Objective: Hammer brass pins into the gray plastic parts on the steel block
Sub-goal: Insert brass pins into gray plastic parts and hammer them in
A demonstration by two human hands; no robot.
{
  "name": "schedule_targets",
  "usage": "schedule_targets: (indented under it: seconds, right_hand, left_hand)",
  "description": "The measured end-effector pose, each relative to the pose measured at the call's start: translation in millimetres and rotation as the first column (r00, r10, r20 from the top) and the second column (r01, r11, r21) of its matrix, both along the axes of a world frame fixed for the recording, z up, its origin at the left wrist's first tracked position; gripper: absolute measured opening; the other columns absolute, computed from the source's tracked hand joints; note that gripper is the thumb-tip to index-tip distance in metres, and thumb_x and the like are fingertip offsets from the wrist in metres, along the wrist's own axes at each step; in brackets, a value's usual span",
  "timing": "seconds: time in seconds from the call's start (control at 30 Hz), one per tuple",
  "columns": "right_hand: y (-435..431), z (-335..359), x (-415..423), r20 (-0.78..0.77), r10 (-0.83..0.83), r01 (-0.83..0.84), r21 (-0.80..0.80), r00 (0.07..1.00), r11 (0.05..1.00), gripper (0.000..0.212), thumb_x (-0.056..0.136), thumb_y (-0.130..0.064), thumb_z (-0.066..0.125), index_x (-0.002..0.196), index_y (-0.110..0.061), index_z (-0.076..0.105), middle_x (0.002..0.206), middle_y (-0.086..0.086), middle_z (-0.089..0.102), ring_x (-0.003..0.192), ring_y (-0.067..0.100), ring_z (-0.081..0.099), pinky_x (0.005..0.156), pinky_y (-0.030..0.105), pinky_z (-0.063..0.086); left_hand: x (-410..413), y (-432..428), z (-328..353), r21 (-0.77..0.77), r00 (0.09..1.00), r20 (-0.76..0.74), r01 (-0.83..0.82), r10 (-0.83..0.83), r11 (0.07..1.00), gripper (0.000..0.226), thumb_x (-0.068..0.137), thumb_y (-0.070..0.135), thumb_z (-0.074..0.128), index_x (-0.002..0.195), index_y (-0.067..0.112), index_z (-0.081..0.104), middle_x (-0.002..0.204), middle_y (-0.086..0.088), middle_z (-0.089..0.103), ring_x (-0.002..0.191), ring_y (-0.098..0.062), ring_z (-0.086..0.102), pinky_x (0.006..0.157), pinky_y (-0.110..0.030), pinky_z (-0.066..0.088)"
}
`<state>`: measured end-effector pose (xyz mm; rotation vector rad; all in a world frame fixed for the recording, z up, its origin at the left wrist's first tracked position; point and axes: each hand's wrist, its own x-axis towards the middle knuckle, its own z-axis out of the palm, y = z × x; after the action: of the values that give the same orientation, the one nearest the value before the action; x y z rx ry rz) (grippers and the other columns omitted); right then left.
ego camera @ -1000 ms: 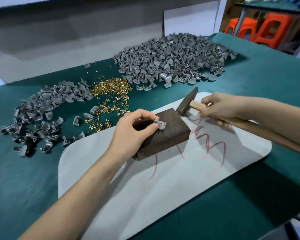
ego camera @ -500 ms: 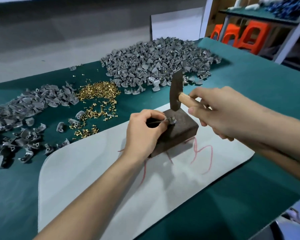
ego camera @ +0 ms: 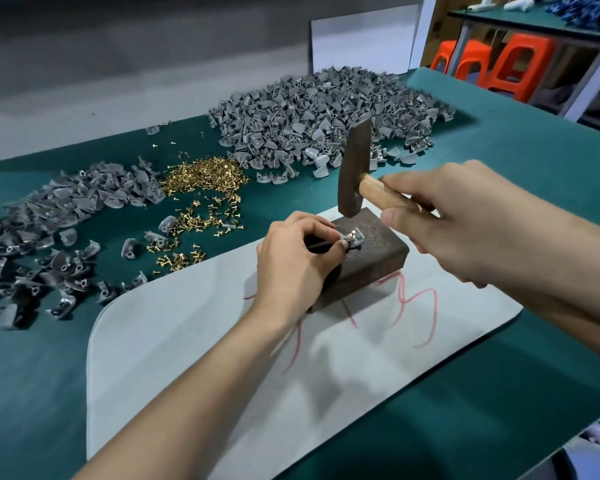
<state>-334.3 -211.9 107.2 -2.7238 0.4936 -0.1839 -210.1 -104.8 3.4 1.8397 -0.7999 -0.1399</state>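
Hammer (ego camera: 355, 168) swung upright, left hand (ego camera: 295, 261) pinches part (ego camera: 353, 237)

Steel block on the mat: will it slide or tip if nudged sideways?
Probably neither. The block looks like solid, rusty metal, so it is likely heavy for its size. It is wider than tall and sits flat on the mat, so tipping seems unlikely. The mat looks soft, which should add grip; a hard shove might slide it.

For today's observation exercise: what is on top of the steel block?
On the steel block sits one gray plastic part with a brass pin in it, pinched by the left hand. That hand covers the block's left top, so anything there is hidden.
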Motion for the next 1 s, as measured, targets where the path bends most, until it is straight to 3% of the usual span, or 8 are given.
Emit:
schedule_targets:
  seconds: [0.13,0.3,0.5,0.67,1.0]
  right_hand:
    - [0,-5,2,-0.059,-0.009,0.011,0.024,0.998,1.0,0.019,0.096,-0.023,0.047,0.079,-0.017,0.051,0.065,0.012,0.058,0.035,0.02,0.048,0.035,0.033,0.046]
    - [-2,0,-2,0.033,-0.032,0.03,0.068,0.999,0.997,0.025,0.095,-0.025,0.048,0.072,-0.015,0.047,0.062,0.015,0.054,0.031,0.024,0.049,0.03,0.036,0.046]
    - [2,-8,1,0.0,-0.004,0.004,0.079,1.0,0.997,0.024,0.096,-0.023,0.047,0.072,-0.017,0.045,0.065,0.016,0.057,0.034,0.026,0.05,0.03,0.033,0.045]
    - [0,-16,2,-0.009,-0.019,0.02,0.121,1.0,0.993,0.023,0.096,-0.021,0.046,0.075,-0.013,0.044,0.069,0.019,0.056,0.041,0.037,0.054,0.031,0.041,0.046]
    - [-7,-10,-1,-0.011,0.014,-0.011,0.2,1.0,0.98,0.026,0.097,-0.019,0.045,0.071,-0.015,0.042,0.071,0.023,0.056,0.036,0.03,0.05,0.032,0.033,0.045]
  left_hand:
    - [-1,0,0,0.001,0.998,0.067,-0.021,0.021,1.0,0.013,0.074,0.011,0.078,0.071,0.019,0.068,0.084,0.01,0.064,0.089,-0.023,0.061,0.085,-0.043,0.048]
    - [-2,0,1,0.001,0.997,0.077,-0.031,0.031,1.0,0.024,0.075,0.009,0.076,0.066,0.025,0.061,0.081,0.007,0.063,0.085,-0.023,0.061,0.083,-0.042,0.049]
    - [-3,1,-1,0.02,0.993,0.108,-0.053,0.051,0.998,0.018,0.074,0.006,0.075,0.068,0.019,0.064,0.079,0.005,0.062,0.076,-0.014,0.059,0.075,-0.024,0.046]
    - [-2,1,0,0.029,0.993,0.117,-0.038,0.035,0.999,0.011,0.073,0.003,0.075,0.071,0.011,0.067,0.076,0.008,0.059,0.071,0.0,0.054,0.067,-0.009,0.039]
    - [-3,1,1,0.05,0.991,0.125,-0.052,0.045,0.997,0.013,0.074,0.006,0.076,0.071,0.014,0.067,0.076,0.011,0.06,0.074,0.0,0.056,0.067,-0.007,0.038]
